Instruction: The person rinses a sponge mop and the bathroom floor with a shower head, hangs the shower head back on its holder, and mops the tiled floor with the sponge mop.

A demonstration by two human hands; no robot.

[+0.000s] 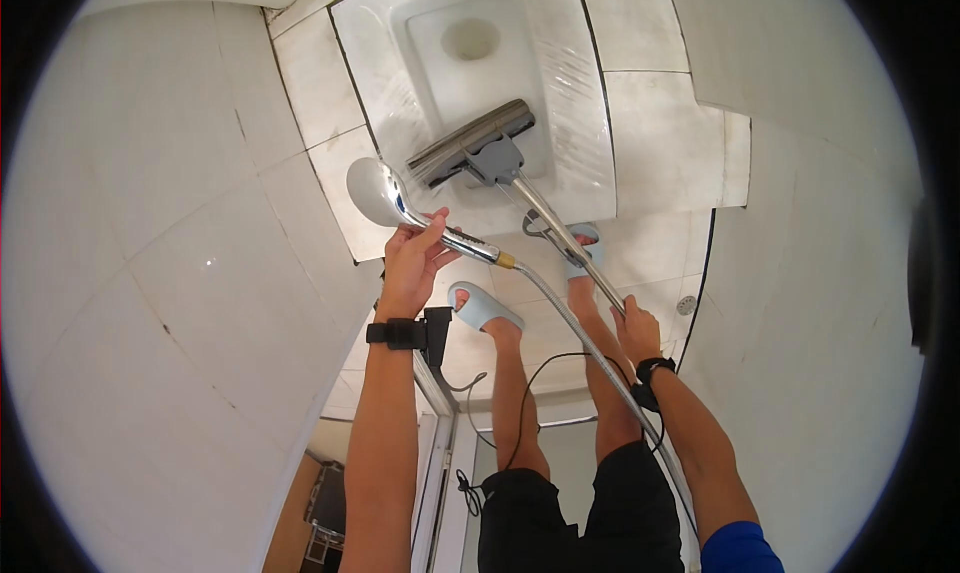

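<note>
My left hand [412, 261] is closed around the chrome handle of a shower head [376, 193], whose round head points up and left. From the handle's brass end a metal hose [560, 311] runs down past my right forearm. My right hand [637, 331] grips the steel pole of a sponge mop [497, 160]. The mop's grey, metal-backed head is tilted over the front part of a white squat toilet [425, 33]. Whether the sponge touches the toilet is hidden under the head.
White tiled walls [150, 233] rise on both sides. My feet, in light blue slippers [486, 305], stand on the tiled floor near a round drain [686, 305]. Black cables hang by my legs. A door frame [440, 453] is behind me at the lower left.
</note>
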